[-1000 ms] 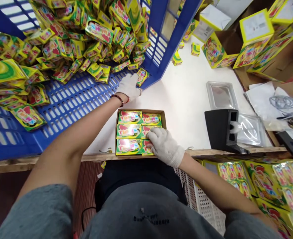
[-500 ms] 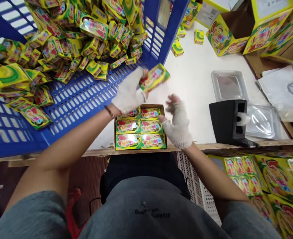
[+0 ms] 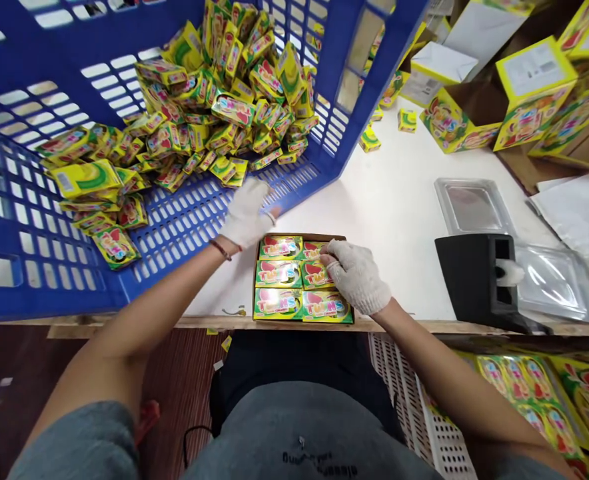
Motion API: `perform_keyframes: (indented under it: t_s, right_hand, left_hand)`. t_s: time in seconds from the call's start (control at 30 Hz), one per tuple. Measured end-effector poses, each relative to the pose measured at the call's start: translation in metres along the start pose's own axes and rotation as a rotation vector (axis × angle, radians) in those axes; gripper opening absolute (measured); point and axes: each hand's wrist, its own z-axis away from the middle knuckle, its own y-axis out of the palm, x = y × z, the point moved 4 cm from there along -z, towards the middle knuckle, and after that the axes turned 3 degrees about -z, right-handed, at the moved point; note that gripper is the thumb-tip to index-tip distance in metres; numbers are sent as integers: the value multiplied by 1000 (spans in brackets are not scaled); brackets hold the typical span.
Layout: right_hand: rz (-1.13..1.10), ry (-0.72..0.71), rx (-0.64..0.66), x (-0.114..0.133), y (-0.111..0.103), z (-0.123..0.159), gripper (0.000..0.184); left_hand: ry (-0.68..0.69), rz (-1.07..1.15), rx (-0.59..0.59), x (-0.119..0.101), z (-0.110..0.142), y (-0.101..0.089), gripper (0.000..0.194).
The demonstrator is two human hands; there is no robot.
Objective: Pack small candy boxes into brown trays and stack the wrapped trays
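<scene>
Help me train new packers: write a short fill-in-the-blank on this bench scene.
1. The gloved right hand rests on packets in a cardboard box, which stand in ____ rows from front to back.
2. Loose packets lie heaped in a ____ plastic crate.
3. The word printed on the packets is ____.
4. Beside the crate, the gloved left hand has a ____ around its wrist.

Missing words: three; blue; TWINS; bracelet.

The person wears white knitted gloves (image 3: 357,279) on the left hand (image 3: 247,215) and the right hand (image 3: 357,277), and a thin dark bracelet (image 3: 220,249) on left wrist. The short-sleeved grey T-shirt (image 3: 294,427) has small dark letters (image 3: 319,463) on its front, with dark clothing (image 3: 294,353) beyond it.
</scene>
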Motion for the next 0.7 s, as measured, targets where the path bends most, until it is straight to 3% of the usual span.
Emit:
perform_keyframes:
  t_s: [0.1, 0.17, 0.23, 0.33, 0.43, 0.53, 0.6, 0.7]
  right_hand:
    - [74, 52, -1, 3, 5, 3, 24]
    - [176, 46, 30, 4, 11, 7, 23]
    - [249, 7, 53, 7, 17, 12, 21]
    - [275, -64, 60, 10, 25, 16, 19]
    - [255, -101, 65, 9, 29, 17, 20]
    - [186, -105, -1, 4, 29, 19, 21]
    - [95, -107, -112, 1, 25, 18, 27]
    - [-168, -125, -301, -3, 13, 10, 44]
  left_hand:
    - [-312, -100, -123, 65, -36, -2, 40]
    - [-475, -134, -121, 102, -51, 1, 46]
    - [-543, -129, -84, 126, -58, 4, 47]
    - [-529, -99, -99, 138, -60, -1, 34]
    - [-513, -52, -219, 126, -52, -18, 28]
    - [-518, 316, -350, 99, -35, -29, 37]
    - [-522, 671, -313, 71, -19, -23, 44]
    - [-507, 935, -87, 15, 9, -6, 47]
